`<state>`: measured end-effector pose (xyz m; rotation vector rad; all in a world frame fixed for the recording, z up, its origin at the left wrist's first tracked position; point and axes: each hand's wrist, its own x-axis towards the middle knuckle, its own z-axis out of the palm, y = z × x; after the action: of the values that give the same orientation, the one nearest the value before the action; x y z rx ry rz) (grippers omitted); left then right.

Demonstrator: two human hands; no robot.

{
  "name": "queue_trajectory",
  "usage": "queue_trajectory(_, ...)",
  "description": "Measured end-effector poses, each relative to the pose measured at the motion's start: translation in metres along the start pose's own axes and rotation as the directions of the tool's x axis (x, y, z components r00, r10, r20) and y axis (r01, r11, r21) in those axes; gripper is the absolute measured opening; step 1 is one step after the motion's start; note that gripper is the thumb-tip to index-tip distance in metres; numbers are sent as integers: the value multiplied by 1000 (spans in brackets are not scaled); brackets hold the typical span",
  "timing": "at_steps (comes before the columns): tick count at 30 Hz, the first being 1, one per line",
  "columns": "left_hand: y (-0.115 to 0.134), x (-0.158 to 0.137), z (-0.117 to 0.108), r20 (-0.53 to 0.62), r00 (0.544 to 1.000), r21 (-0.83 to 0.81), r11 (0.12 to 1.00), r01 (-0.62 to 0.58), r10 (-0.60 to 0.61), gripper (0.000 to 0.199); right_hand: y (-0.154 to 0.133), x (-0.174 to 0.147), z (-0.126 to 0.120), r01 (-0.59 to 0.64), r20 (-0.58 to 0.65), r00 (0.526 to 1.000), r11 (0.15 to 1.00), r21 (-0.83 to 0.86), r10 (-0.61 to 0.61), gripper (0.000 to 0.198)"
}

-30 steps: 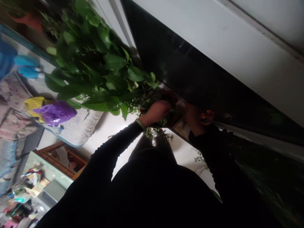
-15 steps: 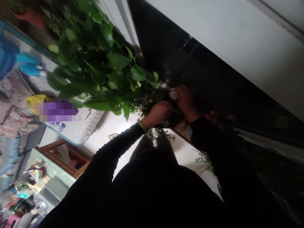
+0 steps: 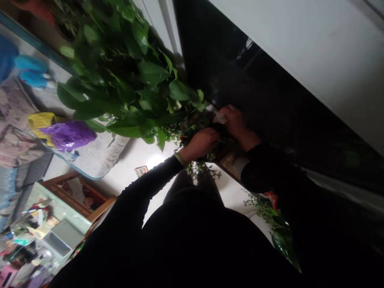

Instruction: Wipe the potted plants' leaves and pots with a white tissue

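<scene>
In the head view my right hand (image 3: 235, 122) is closed around a crumpled whitish tissue or cloth (image 3: 220, 118), close to the dark panel. Just left of it and lower, my left hand (image 3: 202, 143) curls among small-leaved plants (image 3: 199, 170); its fingers are bent and partly hidden, and I cannot make out what they hold. A green band circles the left wrist. Large-leaved green foliage (image 3: 144, 100) spreads to the left of both hands. The spot between the hands is dark and blurred.
A black glossy panel (image 3: 255, 92) and a white surface (image 3: 315, 48) fill the upper right. More leaves (image 3: 280, 232) hang below my right arm. On the left are a purple bag (image 3: 70, 135) on a sofa and a cluttered glass-topped table (image 3: 72, 198).
The view has shifted slightly. My right hand has moved a little with the tissue or cloth still in it. My left hand stays almost in place. More leaves show below my right arm.
</scene>
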<state>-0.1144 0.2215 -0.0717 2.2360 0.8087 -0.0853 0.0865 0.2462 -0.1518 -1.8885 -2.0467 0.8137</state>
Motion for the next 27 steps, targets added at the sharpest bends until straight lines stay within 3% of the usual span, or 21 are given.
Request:
queue_trajectory(5,2,0,-3,18,1000,-28,1000,10,-9,24,-29,26,16,107,7,994,991,-77,-106,18)
queue_trajectory(8,4,-1,-6,23,1000,-29,999,18,-18,25,-44,33,19,82,63,995,993,-90,-76,22)
queue_trajectory(14,-2,-2,-2,9,1000,-25,1000,2,-1,23,-28,7,1,-106,72,991,987,-117,115,22)
queue_trajectory(22,2,1,-3,14,1000,-17,1000,6,-5,23,-44,20,11,-116,94,988,989,-92,125,26)
queue_trajectory(27,2,2,-4,26,1000,1,1000,17,-17,24,-21,-16,-3,-200,68,976,974,-103,208,21)
